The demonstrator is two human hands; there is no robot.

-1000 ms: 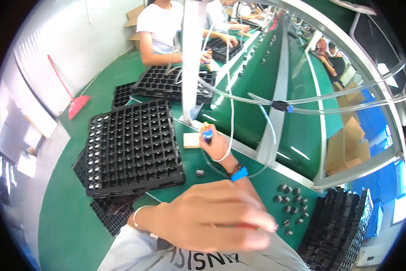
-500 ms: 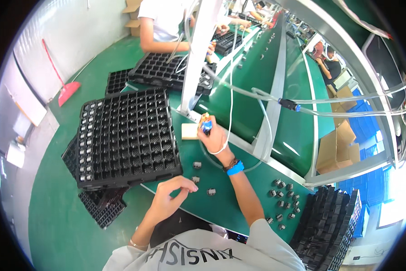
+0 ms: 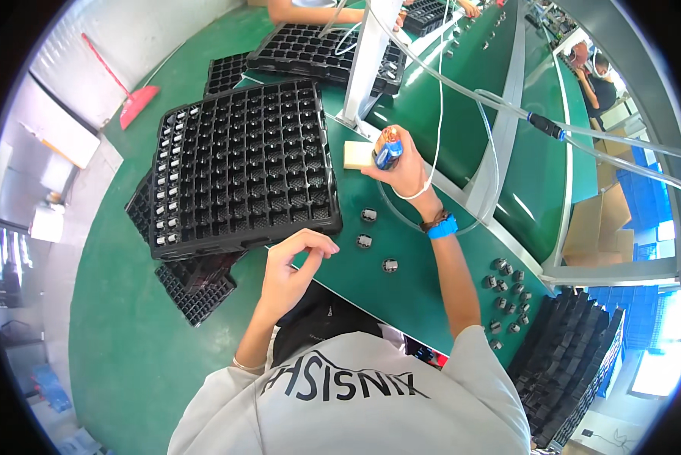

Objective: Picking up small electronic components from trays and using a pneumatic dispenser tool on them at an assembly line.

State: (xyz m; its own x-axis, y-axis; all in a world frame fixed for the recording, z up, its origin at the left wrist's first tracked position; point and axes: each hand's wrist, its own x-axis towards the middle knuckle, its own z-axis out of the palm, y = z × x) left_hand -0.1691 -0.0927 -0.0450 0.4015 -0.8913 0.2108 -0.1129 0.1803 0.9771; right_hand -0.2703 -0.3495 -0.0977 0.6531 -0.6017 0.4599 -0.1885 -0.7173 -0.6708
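My right hand (image 3: 407, 168) is closed around a blue hand tool with a copper-coloured end (image 3: 388, 149); its exact kind I cannot make out. Beside the tool, partly behind my fingers, lies a cream-coloured block (image 3: 356, 155). My left hand (image 3: 289, 277) hovers at the near right corner of a black compartment tray (image 3: 327, 220), fingers bent, thumb and index finger slightly apart, nothing visible between them. Small silvery-black components fill the tray's left columns. Close to my left fingertips, a loose component (image 3: 364, 241) lies on the green table, with two others nearby.
Several more components (image 3: 510, 306) are scattered on the right side of the table. Stacked black trays (image 3: 564, 356) stand beyond them. A metal post (image 3: 367, 68) and clear hoses (image 3: 500, 102) cross the far side. A co-worker's arm (image 3: 314, 14) is over another tray (image 3: 318, 53).
The whole view has shifted, so the table sits higher in the picture. My left hand has drawn slightly away from the loose components; my right hand still grips the blue tool by the cream-coloured block.
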